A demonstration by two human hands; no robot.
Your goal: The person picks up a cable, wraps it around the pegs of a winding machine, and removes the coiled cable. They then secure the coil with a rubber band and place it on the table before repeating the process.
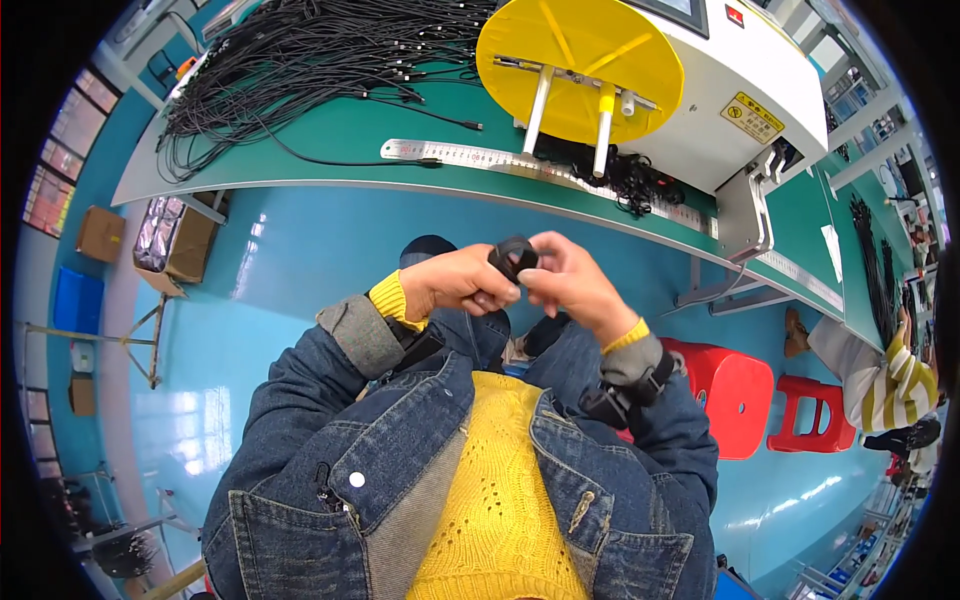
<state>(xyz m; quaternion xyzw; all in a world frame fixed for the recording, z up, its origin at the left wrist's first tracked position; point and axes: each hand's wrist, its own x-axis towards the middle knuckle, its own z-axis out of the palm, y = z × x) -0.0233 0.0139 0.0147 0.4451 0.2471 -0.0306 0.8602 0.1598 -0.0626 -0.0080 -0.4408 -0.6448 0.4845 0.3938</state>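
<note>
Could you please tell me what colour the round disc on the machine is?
The disc is yellow, seen best in the head view.

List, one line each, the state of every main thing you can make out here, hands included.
Left hand: curled, gripping the coil
Right hand: fingers bent, pinching the coil
Black coil: wound, held off the table
Black cables: loose, heaped
Ruler: flat, partly covered
Yellow disc: mounted on white machine
Cardboard box: open, filled
Large red stool: upright
</note>
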